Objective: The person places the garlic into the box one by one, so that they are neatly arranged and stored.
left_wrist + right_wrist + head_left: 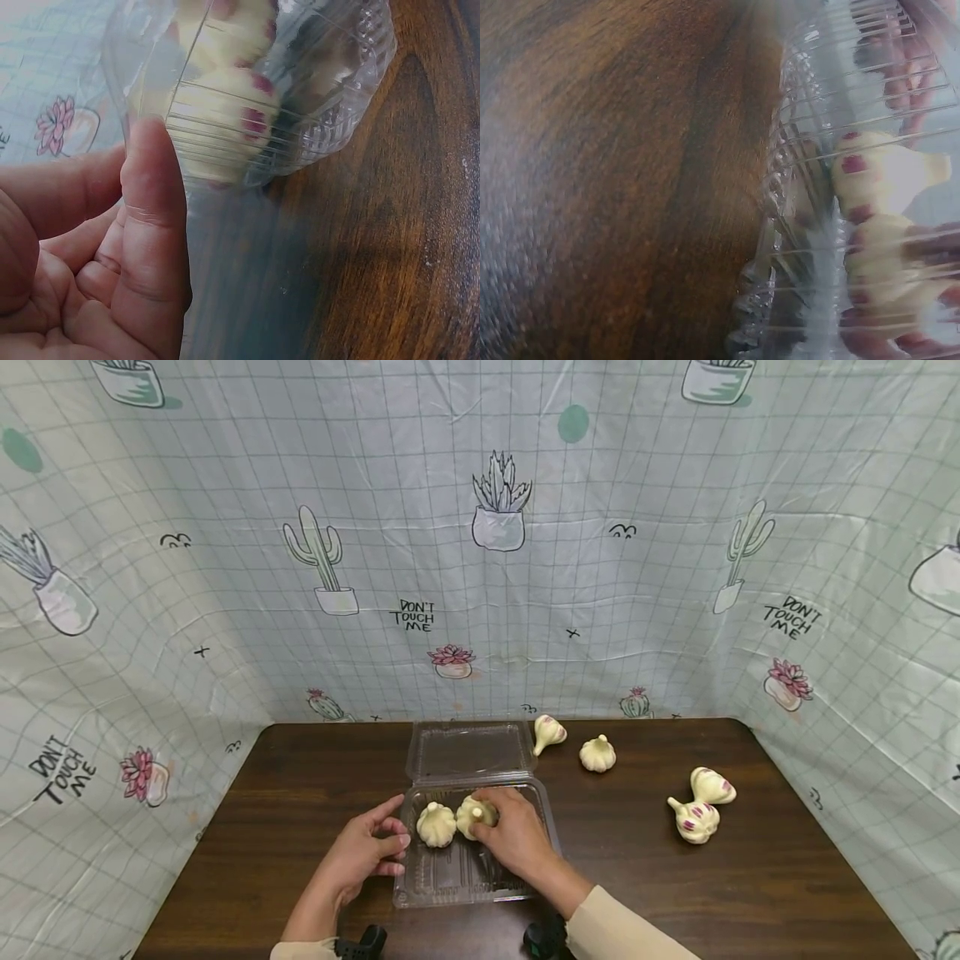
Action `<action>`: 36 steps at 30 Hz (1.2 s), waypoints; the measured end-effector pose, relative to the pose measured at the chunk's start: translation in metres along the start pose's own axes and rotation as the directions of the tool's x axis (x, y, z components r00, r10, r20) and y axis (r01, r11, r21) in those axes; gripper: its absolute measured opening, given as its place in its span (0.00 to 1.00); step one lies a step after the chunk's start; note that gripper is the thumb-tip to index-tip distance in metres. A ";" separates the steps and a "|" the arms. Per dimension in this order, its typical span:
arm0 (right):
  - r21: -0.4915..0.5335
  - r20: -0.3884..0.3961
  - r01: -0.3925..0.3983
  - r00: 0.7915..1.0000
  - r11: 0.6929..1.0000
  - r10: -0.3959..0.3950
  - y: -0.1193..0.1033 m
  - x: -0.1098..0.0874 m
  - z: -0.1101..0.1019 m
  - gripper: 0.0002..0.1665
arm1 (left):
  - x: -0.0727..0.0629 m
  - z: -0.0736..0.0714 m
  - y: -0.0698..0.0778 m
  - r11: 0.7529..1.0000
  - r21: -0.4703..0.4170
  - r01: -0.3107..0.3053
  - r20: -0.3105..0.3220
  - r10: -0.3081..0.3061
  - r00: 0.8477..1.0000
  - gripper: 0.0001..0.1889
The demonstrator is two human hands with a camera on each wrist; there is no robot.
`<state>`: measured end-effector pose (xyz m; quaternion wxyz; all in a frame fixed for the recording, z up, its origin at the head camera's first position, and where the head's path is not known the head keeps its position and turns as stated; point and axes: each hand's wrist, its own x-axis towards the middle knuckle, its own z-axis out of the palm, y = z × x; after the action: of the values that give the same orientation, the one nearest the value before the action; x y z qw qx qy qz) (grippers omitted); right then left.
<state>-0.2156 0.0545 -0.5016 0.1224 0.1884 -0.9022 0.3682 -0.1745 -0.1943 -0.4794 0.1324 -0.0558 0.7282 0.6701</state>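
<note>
A clear plastic clamshell container [442,893] lies with its lid [472,750] folded back, away from me. Two garlic bulbs sit side by side in its base. My right hand [517,835] grips the right garlic bulb [471,817], thumb and fingers round it. Touching that one is the left garlic bulb [437,825], stem up. At the container's left rim, my left hand [365,845] holds the edge between thumb and fingers. In the left wrist view, the thumb [154,217] lies against the clear wall. The right wrist view shows the bulbs through the ribbed side, with fingertips behind.
Beyond the container's right side lie a garlic bulb [550,732] beside the lid and another garlic bulb [597,753]. Farther right, a purple-marked bulb [696,821] touches a second bulb [712,786]. A patterned curtain [480,585] encloses the dark wooden table [300,793].
</note>
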 end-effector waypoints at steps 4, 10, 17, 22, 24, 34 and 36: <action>0.001 0.010 -0.014 1.000 1.000 0.014 0.001 0.001 -0.001 0.22 | 0.000 0.000 0.000 1.000 0.001 -0.002 0.001 0.002 1.000 0.37; 0.019 0.050 -0.065 0.997 0.998 0.064 0.001 0.001 -0.002 0.20 | 0.000 0.000 0.000 1.000 -0.004 0.002 -0.008 -0.002 1.000 0.37; 0.021 0.081 -0.103 0.992 0.995 0.101 0.002 0.001 -0.003 0.19 | 0.000 0.000 0.000 1.000 -0.007 0.005 -0.007 -0.005 1.000 0.37; 0.009 0.064 -0.079 0.995 0.997 0.078 0.002 0.000 -0.003 0.18 | 0.000 0.001 -0.001 1.000 -0.006 -0.001 -0.002 0.001 1.000 0.37; 0.005 0.056 -0.066 0.996 0.998 0.066 0.001 0.000 -0.002 0.18 | 0.001 0.000 -0.001 1.000 -0.005 -0.002 -0.003 0.002 1.000 0.37; 0.001 0.062 -0.076 0.995 0.997 0.076 0.002 0.003 -0.003 0.19 | 0.001 0.001 -0.002 1.000 -0.007 -0.003 -0.006 0.003 1.000 0.36; 0.002 0.063 -0.076 0.995 0.997 0.076 0.002 0.003 -0.003 0.19 | 0.001 0.001 -0.002 1.000 -0.007 -0.004 -0.007 0.004 1.000 0.36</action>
<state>-0.2188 0.0569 -0.4992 0.0792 0.1656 -0.9114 0.3684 -0.1749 -0.1937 -0.4817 0.1281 -0.0573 0.7265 0.6727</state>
